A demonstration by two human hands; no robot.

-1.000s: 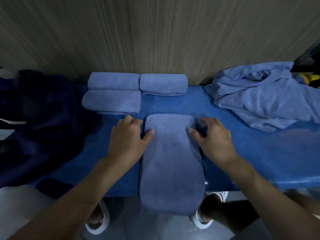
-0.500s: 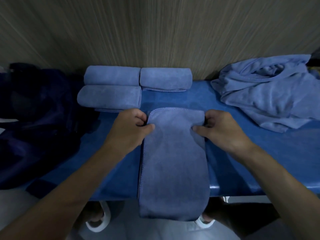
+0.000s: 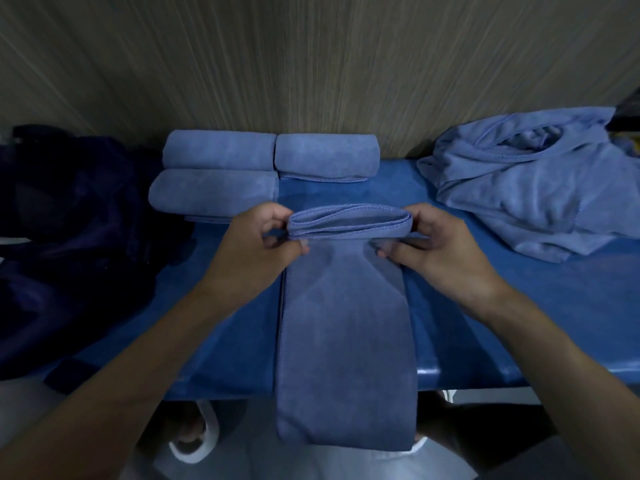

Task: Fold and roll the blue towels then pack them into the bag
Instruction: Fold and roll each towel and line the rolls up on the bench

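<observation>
Fingers of the left hand (image 3: pixel 258 242) and right hand (image 3: pixel 438 242) pinched the far end of the folded towel (image 3: pixel 346 323), lifted off the table (image 3: pixel 485 299), seemingly to begin its roll.

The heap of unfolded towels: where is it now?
Head view: the heap of unfolded towels lies at the right end of the table, against the wall, beyond the right hand.

A glossy blue padded desk (image 3: pixel 485 323) is stretching from left to right against a grey-brown wood-grain wall (image 3: pixel 311 64). Below its near edge, white slippers (image 3: pixel 188 457) are standing on a pale floor (image 3: pixel 311 467).
</observation>
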